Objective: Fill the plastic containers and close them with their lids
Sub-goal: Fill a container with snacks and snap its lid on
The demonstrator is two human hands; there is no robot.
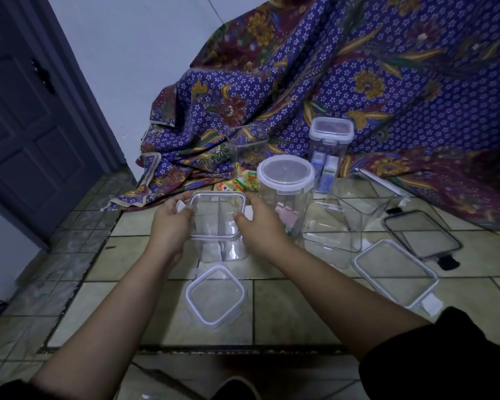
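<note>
— Containers first: where does the one in hand stand?

— A tall square container stands upright on the tiled floor, straight ahead of the person. Its lid lies on the rim, and both hands are on it: the left hand curls around the left edge, the right hand around the right, thumbs toward the near side. Neither is spread wide; each is cupped on a side of that lid.

— Why a hand on each side?

— Probably to press the lid down evenly and then fold its side flaps. A white flap shows by each set of fingers, so the latches look not yet snapped.

— Is anything inside?

— Pale packets seem to show through the wall, but the plastic is too clear and dim to be sure.

— And the others?

— A round jar with its lid on stands just right of it, and a tall jar behind that is closed, both with things inside. An open tub and another beyond it sit empty-looking to the right. Three loose lids lie flat within reach: a small square lid near the person, a white-rimmed lid and a dark-rimmed lid, likely laid out beside the tubs they fit. Bright snack packets wait by the patterned cloth.
</note>
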